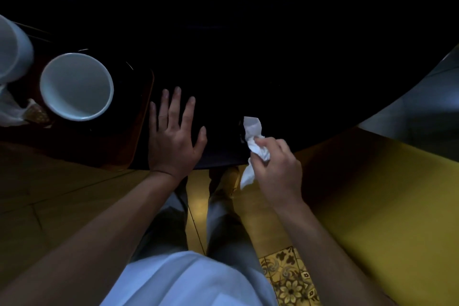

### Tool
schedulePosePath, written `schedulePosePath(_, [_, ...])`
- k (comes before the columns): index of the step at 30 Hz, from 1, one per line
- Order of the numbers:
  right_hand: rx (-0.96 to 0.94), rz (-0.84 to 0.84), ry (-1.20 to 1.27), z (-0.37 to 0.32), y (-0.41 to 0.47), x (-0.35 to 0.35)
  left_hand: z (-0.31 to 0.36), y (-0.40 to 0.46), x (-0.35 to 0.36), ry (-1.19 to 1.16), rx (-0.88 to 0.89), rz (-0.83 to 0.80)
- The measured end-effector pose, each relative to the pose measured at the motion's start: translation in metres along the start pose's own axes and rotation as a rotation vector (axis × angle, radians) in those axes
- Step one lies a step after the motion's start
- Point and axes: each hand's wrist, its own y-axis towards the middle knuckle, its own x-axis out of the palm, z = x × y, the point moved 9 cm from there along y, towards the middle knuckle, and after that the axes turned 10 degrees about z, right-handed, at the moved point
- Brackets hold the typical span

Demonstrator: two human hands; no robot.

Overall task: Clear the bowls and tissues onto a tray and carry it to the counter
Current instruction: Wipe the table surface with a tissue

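My right hand (277,169) grips a crumpled white tissue (255,141) at the near edge of the dark round table (248,57). My left hand (173,136) rests flat on the table with fingers spread, just right of a dark reddish tray (141,117). On the tray stands a white bowl (77,85). A second white bowl (12,49) shows at the far left, partly cut off by the frame. Used tissue and scraps (22,112) lie on the tray near the bowls.
The table edge curves across the view from lower left to upper right. Below it are yellow floor tiles (372,194), a patterned tile (290,276), and my legs and shoe (228,179). The scene is dim.
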Motion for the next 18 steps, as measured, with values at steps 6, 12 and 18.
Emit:
schedulePosePath(6, [-0.113, 0.162, 0.074, -0.041, 0.053, -0.013, -0.001, -0.002, 0.0, -0.021, 0.006, 0.002])
schedulePosePath(12, [-0.122, 0.086, -0.055, -0.037, 0.015, 0.021, 0.0, -0.002, 0.001, -0.015, -0.004, -0.001])
schedulePosePath(18, [-0.039, -0.013, -0.018, -0.01, -0.03, 0.002, 0.0, -0.001, -0.001, -0.006, -0.006, 0.011])
